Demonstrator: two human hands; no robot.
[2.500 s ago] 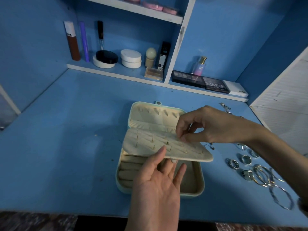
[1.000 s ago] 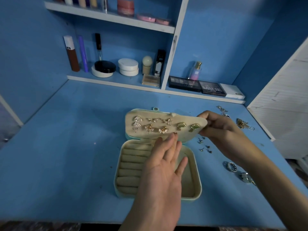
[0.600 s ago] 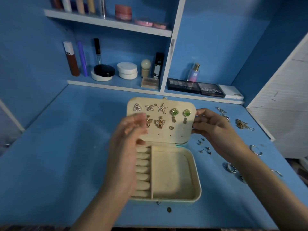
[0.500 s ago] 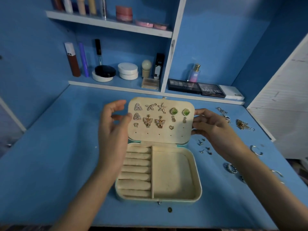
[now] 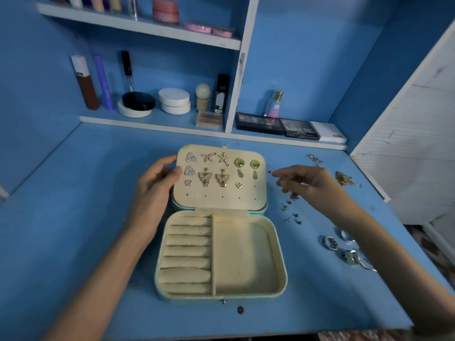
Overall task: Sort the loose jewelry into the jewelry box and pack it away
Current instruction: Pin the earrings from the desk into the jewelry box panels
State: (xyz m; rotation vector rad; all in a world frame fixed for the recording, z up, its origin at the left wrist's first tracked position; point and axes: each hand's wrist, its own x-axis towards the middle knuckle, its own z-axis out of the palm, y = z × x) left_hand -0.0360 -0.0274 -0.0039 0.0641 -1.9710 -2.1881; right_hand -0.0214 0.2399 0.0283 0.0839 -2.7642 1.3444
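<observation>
1. In the head view, the jewelry box (image 5: 282,254) is lying open in the middle of the blue table (image 5: 73,193). Its cream earring panel (image 5: 219,196) is standing up at the far side, with pairs of earrings pinned on the upper rows and a line of holes showing bare below.
2. The left hand (image 5: 155,187) is pinching the panel's left edge, thumb on the front and fingers behind, steadying it.
3. The right hand (image 5: 305,183) is hovering just right of the panel with fingers loosely spread and holding nothing. It is above the loose stud earrings (image 5: 291,212) scattered on the table right of the box.
4. Nearer on the right, silver rings (image 5: 330,242) are lying in a cluster. Farther off, a gold chain (image 5: 344,179) is sitting tangled near the table's right edge.
5. Inside the base, the ring rolls (image 5: 187,252) are filling the left half and the open compartment (image 5: 241,254) the right half. Both are looking unfilled.
6. The studs are probably going to handle as tiny, light, stiff and slippery. A fingertip pinch on the head, post pointing outward, is looking like the safest hold, since a nudge could be sending them skittering.
7. The panel is appearing padded and somewhat flexible, so it is likely needing support from behind while a post goes through.
8. The rings are looking hard and smooth, suiting a pinch across the band. The chain is looking limp and prone to snagging, so it is better lifted by its bunched middle.
</observation>
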